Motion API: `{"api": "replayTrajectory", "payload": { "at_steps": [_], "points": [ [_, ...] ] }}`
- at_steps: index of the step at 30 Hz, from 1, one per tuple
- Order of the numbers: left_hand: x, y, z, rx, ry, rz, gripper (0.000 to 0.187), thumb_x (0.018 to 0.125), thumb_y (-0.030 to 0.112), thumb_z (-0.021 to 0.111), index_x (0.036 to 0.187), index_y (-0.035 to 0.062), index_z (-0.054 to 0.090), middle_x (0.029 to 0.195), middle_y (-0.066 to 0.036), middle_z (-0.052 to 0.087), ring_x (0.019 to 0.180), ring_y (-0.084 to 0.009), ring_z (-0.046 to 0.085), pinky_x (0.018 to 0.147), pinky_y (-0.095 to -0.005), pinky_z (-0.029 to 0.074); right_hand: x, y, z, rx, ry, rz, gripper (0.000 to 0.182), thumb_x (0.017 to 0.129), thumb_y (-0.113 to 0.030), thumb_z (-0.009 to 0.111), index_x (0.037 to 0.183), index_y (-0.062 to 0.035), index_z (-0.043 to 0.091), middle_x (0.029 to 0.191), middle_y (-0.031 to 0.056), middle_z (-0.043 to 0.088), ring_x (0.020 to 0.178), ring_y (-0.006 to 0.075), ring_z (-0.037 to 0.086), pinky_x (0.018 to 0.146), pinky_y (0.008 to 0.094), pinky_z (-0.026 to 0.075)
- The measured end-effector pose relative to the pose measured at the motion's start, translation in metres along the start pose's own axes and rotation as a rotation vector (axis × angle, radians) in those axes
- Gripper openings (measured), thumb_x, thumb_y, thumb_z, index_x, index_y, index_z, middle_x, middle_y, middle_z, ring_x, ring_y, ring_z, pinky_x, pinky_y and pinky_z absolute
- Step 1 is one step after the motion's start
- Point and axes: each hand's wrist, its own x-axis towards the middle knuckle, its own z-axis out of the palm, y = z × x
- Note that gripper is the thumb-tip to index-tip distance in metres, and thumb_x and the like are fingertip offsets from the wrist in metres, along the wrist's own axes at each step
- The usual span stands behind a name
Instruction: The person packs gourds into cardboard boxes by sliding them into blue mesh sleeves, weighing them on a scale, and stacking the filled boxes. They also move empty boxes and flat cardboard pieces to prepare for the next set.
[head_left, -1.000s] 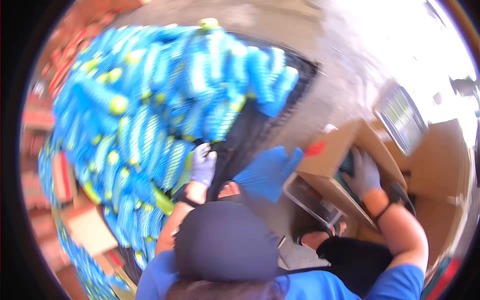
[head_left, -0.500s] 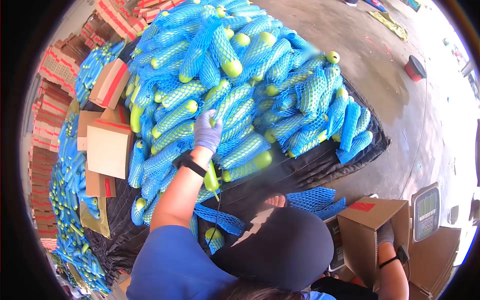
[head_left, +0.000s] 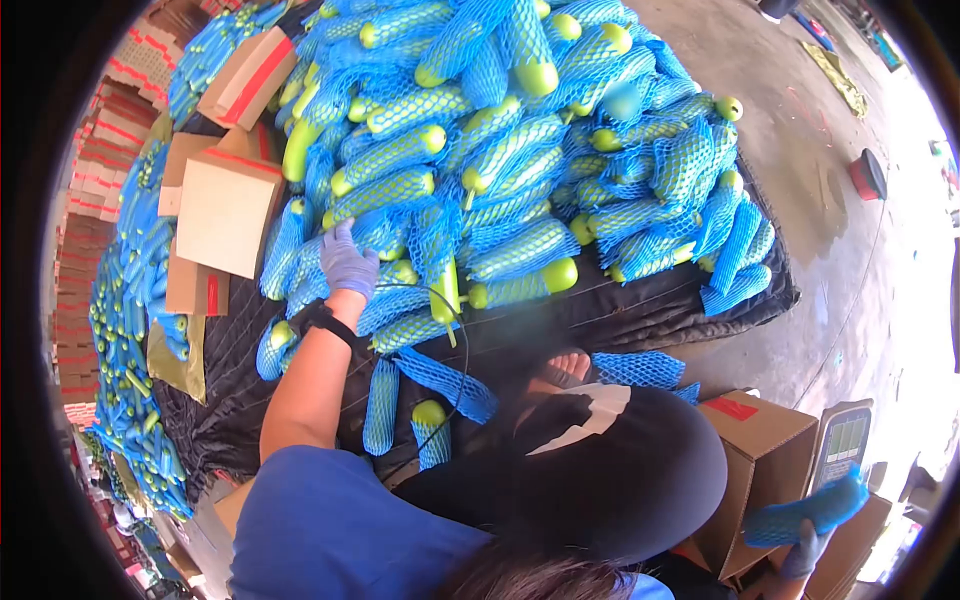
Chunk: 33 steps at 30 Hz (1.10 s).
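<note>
A large pile of long green gourds (head_left: pixel 390 155), mostly in blue foam net sleeves, covers a dark quilted sheet (head_left: pixel 650 320). My left hand (head_left: pixel 348 262), in a thin pale purple glove, lies on netted gourds at the pile's near left side, its fingers stretched forward and not closed round one. At the lower right, my gloved right hand (head_left: pixel 806 552) grips a gourd in a blue foam net (head_left: pixel 808 508) from below. It is beside an open cardboard box (head_left: pixel 745 430). A half-netted gourd (head_left: pixel 445 295) lies to the right of my left hand.
Cardboard boxes (head_left: pixel 228 215) stand left of the pile. Behind the open box is a scale display (head_left: pixel 842 440). Loose blue nets (head_left: pixel 640 370) lie near my foot. A red and black bucket (head_left: pixel 868 175) stands on the concrete floor, and stacked cartons (head_left: pixel 95 240) line the far left.
My left hand has moved left and nearer across the pile. My right hand has come out of the open box and now shows a netted gourd in its grip. The view has shifted.
</note>
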Motion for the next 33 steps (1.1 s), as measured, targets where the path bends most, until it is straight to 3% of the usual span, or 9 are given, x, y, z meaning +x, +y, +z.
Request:
{"api": "replayTrajectory", "payload": {
  "at_steps": [8, 12, 14, 18, 19, 22, 26, 29, 33],
  "points": [
    [0.030, -0.039, -0.011, 0.193, -0.347, 0.028, 0.082, 0.067, 0.025, 0.084, 0.138, 0.0142, 0.045, 0.134, -0.016, 0.051, 0.130, -0.0345, 0.047, 0.111, -0.0443, 0.038, -0.050, -0.072, 0.096, 0.372, 0.028, -0.057, 0.083, 0.080, -0.040, 0.068, 0.148, -0.0079, 0.034, 0.121, 0.0158, 0.063, 0.113, 0.0325, 0.061, 0.104, 0.0521, 0.046],
    [0.032, -0.023, -0.018, 0.329, -0.402, -0.018, 0.083, 0.064, 0.033, 0.089, 0.135, 0.0155, 0.048, 0.134, -0.013, 0.051, 0.127, -0.0330, 0.049, 0.107, -0.0458, 0.042, -0.050, -0.054, 0.085, 0.171, -0.061, -0.008, 0.100, 0.076, -0.051, 0.070, 0.156, -0.0153, 0.022, 0.129, 0.0195, 0.050, 0.116, 0.0359, 0.051, 0.101, 0.0527, 0.042],
    [0.034, -0.017, -0.026, 0.350, -0.414, -0.019, 0.082, 0.065, 0.035, 0.088, 0.134, 0.0151, 0.049, 0.133, -0.013, 0.051, 0.126, -0.0330, 0.051, 0.107, -0.0462, 0.042, -0.053, -0.047, 0.093, 0.163, 0.014, 0.064, 0.089, 0.077, -0.044, 0.066, 0.148, -0.0029, 0.033, 0.128, 0.0196, 0.051, 0.114, 0.0352, 0.051, 0.103, 0.0505, 0.040],
    [0.036, -0.022, -0.043, 0.314, -0.505, 0.073, 0.083, 0.068, 0.041, 0.086, 0.137, 0.0132, 0.049, 0.133, -0.016, 0.051, 0.126, -0.0351, 0.051, 0.107, -0.0462, 0.042, -0.052, -0.029, 0.094, 0.210, -0.034, 0.081, 0.083, 0.074, -0.028, 0.076, 0.142, 0.0014, 0.038, 0.120, 0.0122, 0.057, 0.110, 0.0252, 0.058, 0.093, 0.0389, 0.050],
    [0.035, -0.023, -0.046, 0.254, -0.514, 0.098, 0.082, 0.070, 0.042, 0.085, 0.137, 0.0120, 0.048, 0.132, -0.018, 0.052, 0.125, -0.0365, 0.050, 0.107, -0.0467, 0.041, -0.049, -0.025, 0.099, 0.069, -0.116, -0.017, 0.079, 0.079, -0.034, 0.071, 0.141, 0.0033, 0.039, 0.121, 0.0141, 0.057, 0.108, 0.0263, 0.060, 0.094, 0.0392, 0.050],
    [0.043, -0.046, -0.017, -0.148, -0.358, -0.023, 0.080, 0.074, 0.044, 0.081, 0.138, 0.0088, 0.049, 0.133, -0.022, 0.052, 0.126, -0.0402, 0.049, 0.108, -0.0484, 0.040, -0.039, -0.023, 0.139, -0.004, -0.083, 0.061, 0.101, 0.062, -0.026, 0.089, 0.144, -0.0021, 0.037, 0.119, 0.0100, 0.057, 0.105, 0.0223, 0.059, 0.091, 0.0378, 0.050],
    [0.085, -0.048, 0.015, -0.153, -0.231, 0.042, 0.075, 0.079, 0.040, 0.078, 0.138, 0.0044, 0.049, 0.137, -0.027, 0.049, 0.128, -0.0390, 0.049, 0.110, -0.0428, 0.040, -0.010, -0.008, 0.229, -0.074, -0.218, -0.043, 0.087, 0.067, -0.015, 0.087, 0.140, -0.0026, 0.041, 0.120, 0.0097, 0.058, 0.106, 0.0210, 0.060, 0.088, 0.0355, 0.052],
    [0.102, -0.034, 0.023, -0.102, -0.308, -0.057, 0.079, 0.075, 0.040, 0.081, 0.137, 0.0022, 0.049, 0.142, -0.023, 0.046, 0.133, -0.0364, 0.047, 0.110, -0.0398, 0.041, 0.013, 0.006, 0.298, 0.054, -0.214, 0.162, 0.076, 0.071, -0.002, 0.081, 0.137, -0.0058, 0.043, 0.114, 0.0091, 0.060, 0.098, 0.0204, 0.062, 0.085, 0.0360, 0.053],
    [0.113, -0.026, 0.001, 0.066, -0.555, -0.110, 0.092, 0.069, 0.054, 0.081, 0.141, 0.0066, 0.048, 0.151, -0.019, 0.040, 0.138, -0.0352, 0.043, 0.112, -0.0418, 0.040, 0.051, 0.118, 0.341, -0.057, -0.170, 0.229, 0.066, 0.073, -0.008, 0.080, 0.129, -0.0047, 0.045, 0.107, 0.0107, 0.062, 0.092, 0.0218, 0.063, 0.082, 0.0402, 0.054]
  ]
}}
